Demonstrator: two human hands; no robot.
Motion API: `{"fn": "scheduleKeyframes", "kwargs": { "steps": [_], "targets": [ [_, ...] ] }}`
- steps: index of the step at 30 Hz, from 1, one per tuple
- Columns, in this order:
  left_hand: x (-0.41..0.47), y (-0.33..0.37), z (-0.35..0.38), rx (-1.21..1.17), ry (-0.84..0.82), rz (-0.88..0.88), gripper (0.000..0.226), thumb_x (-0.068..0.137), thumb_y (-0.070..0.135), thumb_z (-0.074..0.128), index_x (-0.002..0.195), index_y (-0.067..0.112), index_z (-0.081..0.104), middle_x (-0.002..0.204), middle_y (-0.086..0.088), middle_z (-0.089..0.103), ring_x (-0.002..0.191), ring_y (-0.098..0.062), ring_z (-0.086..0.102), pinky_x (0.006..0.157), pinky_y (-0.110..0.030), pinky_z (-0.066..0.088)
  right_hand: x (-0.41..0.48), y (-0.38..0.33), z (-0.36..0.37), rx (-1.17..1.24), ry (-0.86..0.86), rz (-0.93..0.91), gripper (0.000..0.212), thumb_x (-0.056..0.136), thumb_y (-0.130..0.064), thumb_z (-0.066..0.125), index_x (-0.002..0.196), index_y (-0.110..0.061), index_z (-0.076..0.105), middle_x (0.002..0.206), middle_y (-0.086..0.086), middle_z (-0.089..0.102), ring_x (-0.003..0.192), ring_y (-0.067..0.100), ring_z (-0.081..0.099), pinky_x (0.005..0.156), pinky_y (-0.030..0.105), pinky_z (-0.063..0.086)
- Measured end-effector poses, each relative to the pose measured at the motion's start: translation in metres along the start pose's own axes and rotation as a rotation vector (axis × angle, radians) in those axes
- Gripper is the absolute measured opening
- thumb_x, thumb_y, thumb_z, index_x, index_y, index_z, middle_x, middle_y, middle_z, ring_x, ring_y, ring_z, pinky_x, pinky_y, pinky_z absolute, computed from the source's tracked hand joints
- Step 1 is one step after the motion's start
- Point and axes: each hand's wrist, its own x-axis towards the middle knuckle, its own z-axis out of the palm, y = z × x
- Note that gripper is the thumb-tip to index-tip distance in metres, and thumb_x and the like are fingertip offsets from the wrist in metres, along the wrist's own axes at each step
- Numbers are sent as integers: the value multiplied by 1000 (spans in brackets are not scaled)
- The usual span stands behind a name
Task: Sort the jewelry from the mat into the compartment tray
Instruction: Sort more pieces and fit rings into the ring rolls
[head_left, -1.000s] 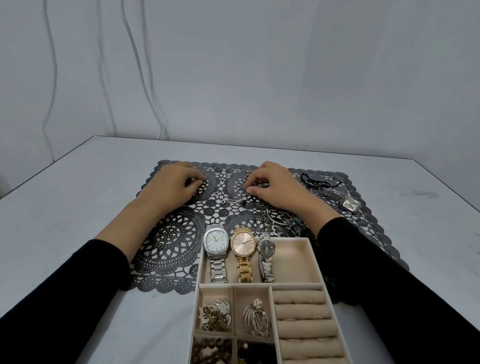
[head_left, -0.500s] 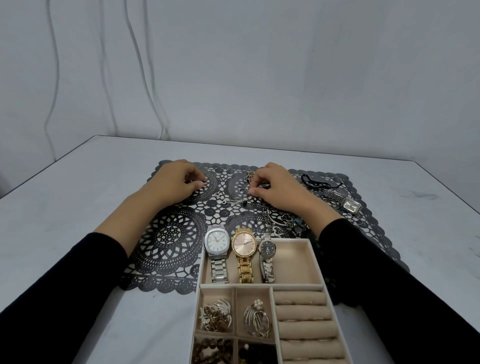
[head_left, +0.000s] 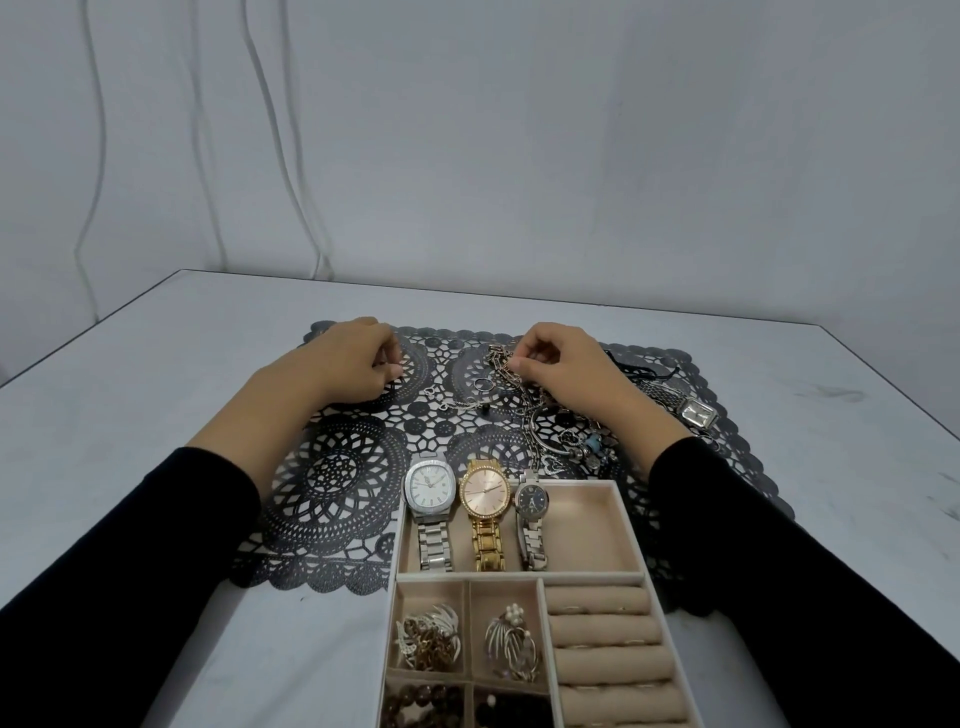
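Observation:
A black lace mat (head_left: 337, 483) covers the table's middle. On it lies a tangle of chains and charm bracelets (head_left: 561, 436), a small ring (head_left: 484, 384) and a square silver watch (head_left: 698, 413) at the right. My right hand (head_left: 566, 369) pinches a link chain (head_left: 498, 358) at the mat's far side. My left hand (head_left: 353, 364) rests on the mat with fingers curled; what it holds, if anything, is hidden. The beige compartment tray (head_left: 631, 525) sits near me with three watches (head_left: 483, 493) in its top section, brooches and beads below, ring rolls at right.
The grey table (head_left: 130, 415) extends left and right of the mat, its far edge meeting a white wall with hanging cables (head_left: 270, 130). A black cord (head_left: 639, 371) lies at the mat's far right.
Both hands have drifted slightly toward the mat's far edge. My right hand has lifted its fingers a little with the chain pinched.

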Motion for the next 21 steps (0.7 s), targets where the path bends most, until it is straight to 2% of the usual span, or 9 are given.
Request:
{"fn": "scheduleKeyframes", "kwargs": {
  "steps": [3, 6, 10, 15, 18, 19, 21],
  "targets": [
    [-1, -2, 1, -27, 14, 29, 8, 93, 23, 62, 94, 22, 55, 92, 6, 49, 93, -18, 52, 83, -28, 35, 1, 3, 0, 9, 7, 5, 8, 87, -21, 68, 85, -15, 64, 88, 13, 68, 73, 12, 54, 69, 23, 47],
    [-4, -6, 2, -74, 30, 59, 13, 92, 20, 63, 91, 25, 52, 97, -1, 56, 91, -19, 53, 78, -26, 33, 2, 5, 0, 35, 10, -1, 7, 87, -19, 68, 87, -13, 64, 83, 9, 68, 71, 11, 54, 61, 12, 44],
    [-8, -7, 5, -141, 60, 104, 14, 91, 17, 64, 93, 24, 52, 101, -4, 62, 91, -22, 56, 79, -30, 41, 2, 6, -1, 66, 27, -15, 7, 86, -19, 69, 85, -15, 64, 80, 7, 68, 66, 9, 54, 57, 7, 41],
    [-13, -10, 11, -228, 135, 111, 12, 90, 17, 66, 96, 23, 57, 94, 1, 64, 88, -18, 58, 74, -27, 41, -2, 4, -1, 83, 46, -3, 7, 85, -20, 70, 85, -14, 66, 81, 11, 69, 64, 6, 55, 57, 9, 42],
    [-19, -9, 13, -259, 203, 107, 11, 90, 16, 67, 94, 23, 59, 88, 4, 62, 84, -15, 56, 70, -16, 40, -9, 0, -2, 82, 59, 10, 6, 85, -20, 71, 85, -14, 68, 78, 8, 67, 64, 5, 54, 57, 7, 43],
    [-21, -7, 14, -266, 228, 102, 10, 91, 15, 66, 94, 22, 59, 87, 7, 61, 83, -12, 56, 69, -10, 37, -11, -1, -2, 78, 65, 17, 6, 84, -20, 71, 86, -15, 68, 77, 5, 66, 65, 6, 54, 59, 9, 45],
    [-27, -5, 16, -288, 264, 89, 8, 92, 14, 64, 93, 20, 61, 86, 14, 59, 83, -5, 55, 68, -7, 36, -18, -4, -3, 86, 66, 39, 6, 84, -20, 71, 86, -15, 69, 77, 2, 65, 66, 8, 55, 65, 18, 49]
  ]
}}
